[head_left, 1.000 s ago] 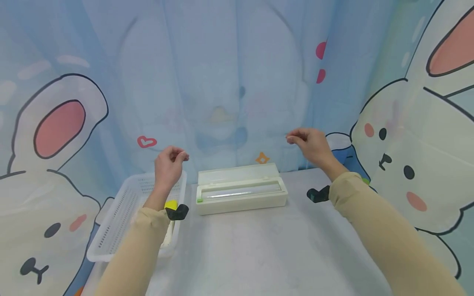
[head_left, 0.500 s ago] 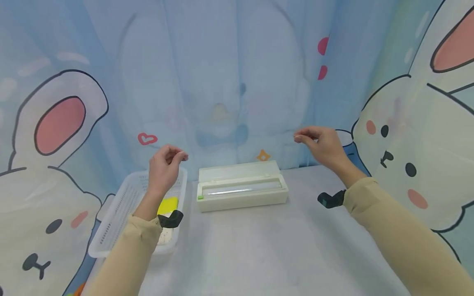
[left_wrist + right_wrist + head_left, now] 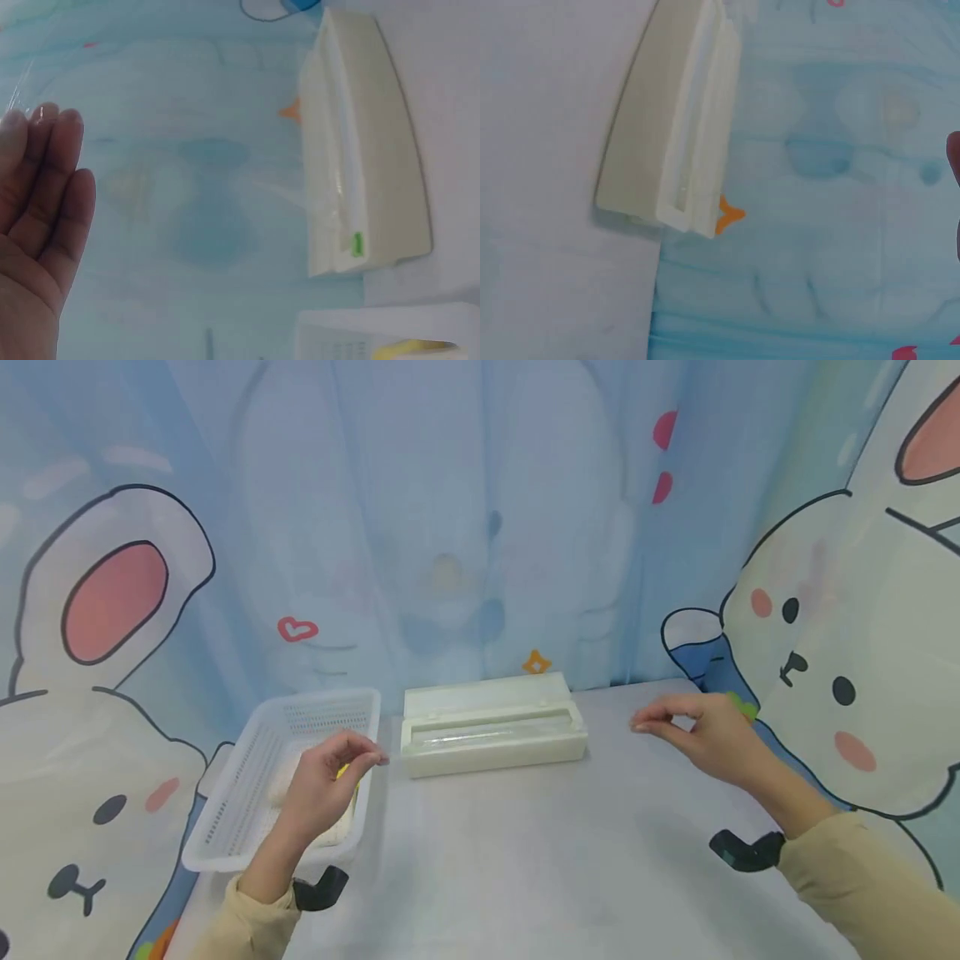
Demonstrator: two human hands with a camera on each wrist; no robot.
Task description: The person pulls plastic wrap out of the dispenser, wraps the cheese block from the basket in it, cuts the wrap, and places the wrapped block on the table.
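Observation:
My left hand (image 3: 318,789) is raised in front of the white basket, thumb and fingertips pinching the edge of clear cling film (image 3: 21,88); it shows as shiny wrinkles at the fingertips in the left wrist view. Off to the right, my right hand (image 3: 708,739) pinches in the same way, with the see-through sheet between the hands hardly visible. Only a fingertip (image 3: 954,154) of it enters the right wrist view. Beyond and between the hands stands a cream cling film dispenser box (image 3: 498,760), its lid (image 3: 487,695) raised and a shiny roll (image 3: 487,732) inside.
A white perforated basket (image 3: 217,785) at the left holds pale items and something yellow (image 3: 342,771), partly hidden by the left hand. The pale table (image 3: 525,860) ends at a blue curtain (image 3: 450,485) printed with rabbits.
Both hands have come down and closer to the body, the right one also moving outward to the right. Their pinching pose stays the same. The dispenser box and basket stay in place.

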